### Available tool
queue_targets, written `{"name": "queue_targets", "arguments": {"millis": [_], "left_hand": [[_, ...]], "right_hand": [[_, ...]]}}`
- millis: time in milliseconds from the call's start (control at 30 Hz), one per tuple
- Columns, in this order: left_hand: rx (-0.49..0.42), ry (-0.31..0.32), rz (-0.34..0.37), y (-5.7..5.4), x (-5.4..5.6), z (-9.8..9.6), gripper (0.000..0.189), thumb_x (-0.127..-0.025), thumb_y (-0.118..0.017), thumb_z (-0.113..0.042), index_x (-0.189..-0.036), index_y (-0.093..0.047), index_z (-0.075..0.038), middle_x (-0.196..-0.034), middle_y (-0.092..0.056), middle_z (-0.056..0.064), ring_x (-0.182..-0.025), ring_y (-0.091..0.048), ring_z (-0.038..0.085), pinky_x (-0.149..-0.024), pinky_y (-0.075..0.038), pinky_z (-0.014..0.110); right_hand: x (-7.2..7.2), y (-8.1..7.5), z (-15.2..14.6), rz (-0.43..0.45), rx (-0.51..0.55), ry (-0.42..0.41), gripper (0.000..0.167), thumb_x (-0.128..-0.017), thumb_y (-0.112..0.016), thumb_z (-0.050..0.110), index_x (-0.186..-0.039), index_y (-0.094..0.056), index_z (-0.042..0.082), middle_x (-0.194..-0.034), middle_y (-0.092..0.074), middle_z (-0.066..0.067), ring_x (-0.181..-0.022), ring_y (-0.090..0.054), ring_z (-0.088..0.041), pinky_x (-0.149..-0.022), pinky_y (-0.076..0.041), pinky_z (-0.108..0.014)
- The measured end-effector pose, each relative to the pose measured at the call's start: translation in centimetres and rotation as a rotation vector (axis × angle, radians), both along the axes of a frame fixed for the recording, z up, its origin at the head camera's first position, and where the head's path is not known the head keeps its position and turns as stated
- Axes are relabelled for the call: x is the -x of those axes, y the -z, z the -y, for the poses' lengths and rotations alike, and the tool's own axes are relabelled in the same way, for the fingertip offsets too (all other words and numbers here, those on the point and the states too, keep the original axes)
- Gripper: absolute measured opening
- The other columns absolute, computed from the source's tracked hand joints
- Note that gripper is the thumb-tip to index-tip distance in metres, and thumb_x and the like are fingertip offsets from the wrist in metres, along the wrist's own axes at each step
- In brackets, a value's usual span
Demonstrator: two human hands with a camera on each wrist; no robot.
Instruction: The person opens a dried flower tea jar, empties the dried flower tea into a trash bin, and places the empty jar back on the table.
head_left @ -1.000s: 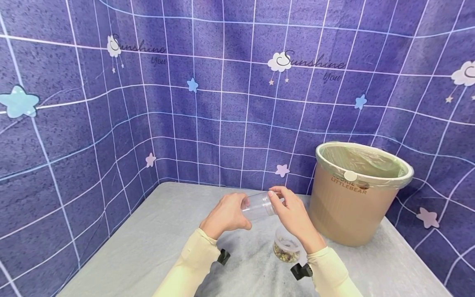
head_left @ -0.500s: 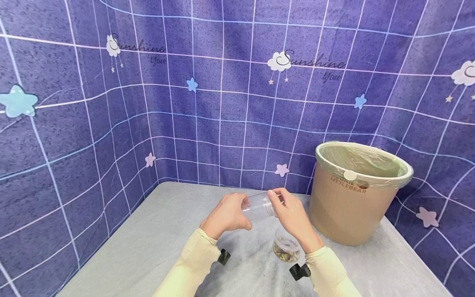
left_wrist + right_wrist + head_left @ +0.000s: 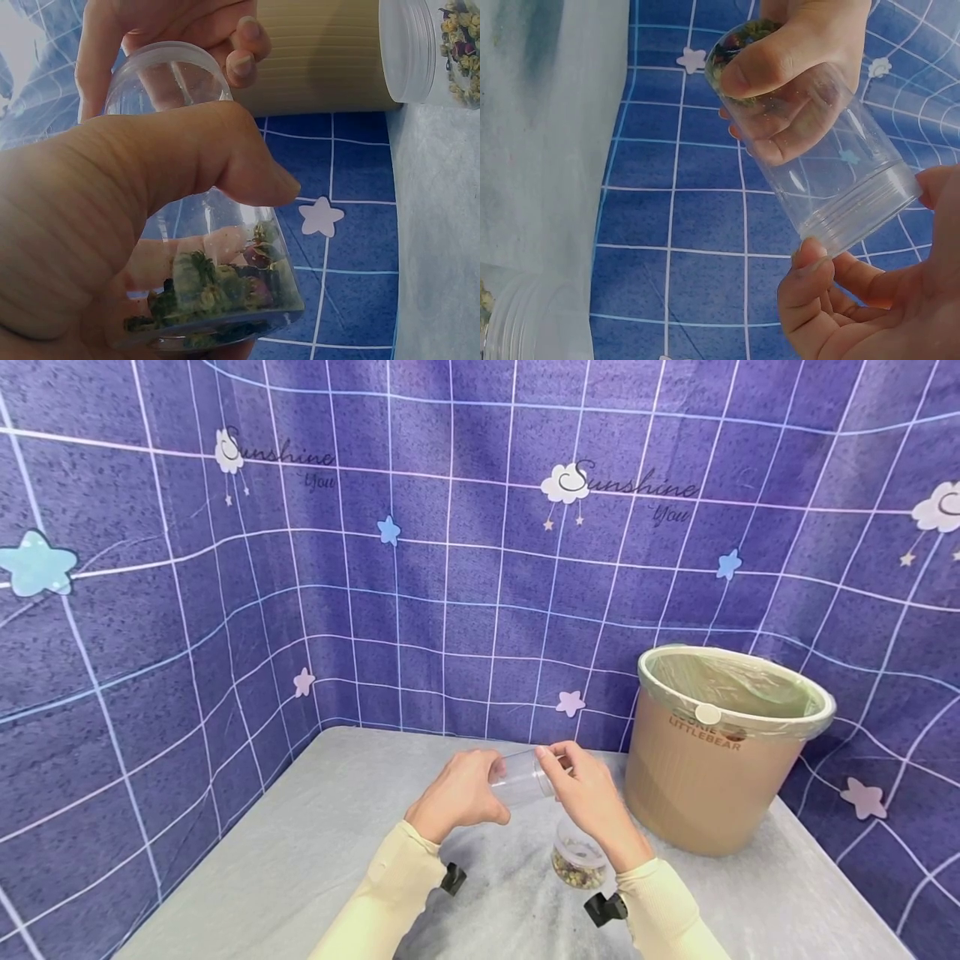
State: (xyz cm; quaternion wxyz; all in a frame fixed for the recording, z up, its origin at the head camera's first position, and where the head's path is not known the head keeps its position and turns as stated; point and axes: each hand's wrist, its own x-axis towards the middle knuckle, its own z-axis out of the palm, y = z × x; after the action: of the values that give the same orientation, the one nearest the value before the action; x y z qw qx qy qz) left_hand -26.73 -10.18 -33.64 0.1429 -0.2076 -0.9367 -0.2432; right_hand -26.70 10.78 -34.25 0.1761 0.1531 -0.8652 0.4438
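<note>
My left hand (image 3: 461, 789) grips a clear plastic jar (image 3: 519, 778) near its base, thumb on one side and fingers on the other. The jar is tilted sideways above the table, mouth end to the right. At that end my right hand (image 3: 588, 792) pinches the clear, ribbed lid (image 3: 866, 210) between thumb and fingers. Dried flowers (image 3: 214, 292), greenish with some dark red buds, lie at the jar's base in the left wrist view. A second clear jar (image 3: 579, 862), with dried flowers low inside, stands on the table below my right hand.
A tan bucket (image 3: 708, 785) with a bag liner stands at the right, close to the right hand. The table (image 3: 300, 860) has a grey cover. Purple gridded cloth (image 3: 465, 568) hangs behind and along the sides.
My right fingers have shifted slightly left over the lid. The left hand, the held jar and the second jar stay nearly where they were.
</note>
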Motion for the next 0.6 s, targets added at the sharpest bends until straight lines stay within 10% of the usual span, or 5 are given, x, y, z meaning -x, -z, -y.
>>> {"name": "queue_targets", "arguments": {"millis": [600], "left_hand": [[0.005,-0.004,0.007,0.07,0.13,0.02,0.044,-0.055,-0.088,-0.017,-0.092,-0.064,-0.015,-0.082,-0.060,-0.004,-0.073,-0.056,0.015,-0.068,-0.049,0.031]], "right_hand": [[-0.12,-0.02,-0.07,-0.001,-0.011,-0.015,0.038,-0.102,-0.058,0.051,-0.114,-0.072,0.017,-0.094,-0.071,-0.001,-0.065,-0.065,-0.010,-0.064,-0.054,-0.029]]}}
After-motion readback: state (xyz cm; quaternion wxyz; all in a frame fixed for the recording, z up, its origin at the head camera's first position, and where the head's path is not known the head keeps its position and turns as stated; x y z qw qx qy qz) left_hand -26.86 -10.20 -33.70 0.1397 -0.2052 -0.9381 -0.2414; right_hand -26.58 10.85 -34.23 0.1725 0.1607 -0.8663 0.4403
